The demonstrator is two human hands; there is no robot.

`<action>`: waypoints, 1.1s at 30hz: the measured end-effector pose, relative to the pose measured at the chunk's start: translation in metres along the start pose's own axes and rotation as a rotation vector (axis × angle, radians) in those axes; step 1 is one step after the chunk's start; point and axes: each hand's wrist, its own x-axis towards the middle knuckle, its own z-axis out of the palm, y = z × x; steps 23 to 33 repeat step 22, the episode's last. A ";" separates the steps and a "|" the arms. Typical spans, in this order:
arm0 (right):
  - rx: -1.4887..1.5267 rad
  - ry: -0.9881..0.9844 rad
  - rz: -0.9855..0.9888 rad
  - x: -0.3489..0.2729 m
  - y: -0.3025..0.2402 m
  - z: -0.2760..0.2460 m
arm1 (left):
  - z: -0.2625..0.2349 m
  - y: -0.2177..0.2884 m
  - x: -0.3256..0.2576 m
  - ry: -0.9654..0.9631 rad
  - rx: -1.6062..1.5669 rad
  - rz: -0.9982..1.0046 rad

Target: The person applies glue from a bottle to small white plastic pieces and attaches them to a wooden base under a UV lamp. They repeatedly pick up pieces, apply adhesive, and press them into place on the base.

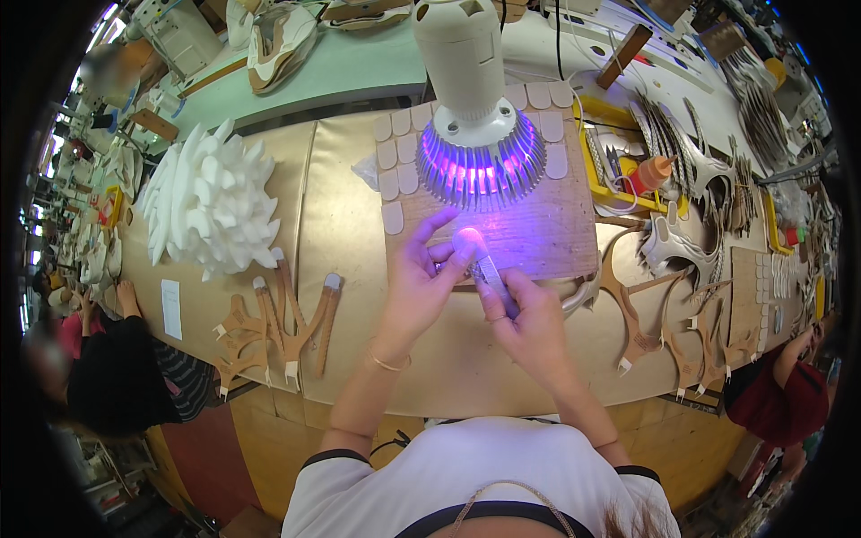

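Both my hands are raised together below a white lamp [484, 161] with a finned rim that glows violet. Between them is a narrow strap [490, 276] with a rounded, pale tip, tilted up toward the lamp. My left hand [423, 285] pinches it near the tip with the thumb, its other fingers curled or partly extended. Lower down, my right hand [531, 316] is closed around the strap's other part. Beyond them lies a wooden board [552, 242] edged with several pale rounded tabs [407, 177].
Left stands a spiky mound of white foam pieces [211, 206], with brown cut straps [309, 325] in front. More brown strap pieces [639, 341] lie right, near a yellow tray [594, 175] and an orange-tipped bottle [652, 173]. People sit at both sides [117, 368].
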 end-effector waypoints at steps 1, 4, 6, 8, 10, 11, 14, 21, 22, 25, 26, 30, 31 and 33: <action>-0.004 0.013 -0.001 0.000 0.000 0.001 | 0.000 -0.003 0.001 -0.012 -0.037 0.029; -0.009 0.043 0.007 0.002 0.002 0.005 | 0.001 -0.013 0.004 0.013 -0.108 0.051; -0.004 0.042 0.042 0.004 0.004 0.007 | 0.008 -0.020 0.007 0.056 -0.156 0.112; 0.068 0.047 0.051 0.005 0.007 0.008 | 0.014 -0.025 0.006 0.097 -0.160 0.155; 0.119 0.064 0.061 0.006 0.010 0.009 | 0.019 -0.029 0.005 0.121 -0.183 0.187; 0.137 0.081 0.057 0.006 0.011 0.010 | 0.020 -0.031 0.004 0.126 -0.203 0.198; 0.109 0.066 0.064 0.007 0.014 0.008 | 0.020 -0.035 0.003 0.138 -0.313 0.142; 0.098 -0.059 0.066 0.012 0.019 0.000 | 0.009 -0.035 0.007 0.033 -0.538 -0.015; 0.115 -0.059 0.053 0.013 0.019 0.000 | 0.009 -0.035 0.007 0.037 -0.539 -0.014; 0.115 -0.059 0.053 0.013 0.019 0.000 | 0.009 -0.035 0.007 0.037 -0.539 -0.014; 0.115 -0.059 0.053 0.013 0.019 0.000 | 0.009 -0.035 0.007 0.037 -0.539 -0.014; 0.115 -0.059 0.053 0.013 0.019 0.000 | 0.009 -0.035 0.007 0.037 -0.539 -0.014; 0.115 -0.059 0.053 0.013 0.019 0.000 | 0.009 -0.035 0.007 0.037 -0.539 -0.014; 0.115 -0.059 0.053 0.013 0.019 0.000 | 0.009 -0.035 0.007 0.037 -0.539 -0.014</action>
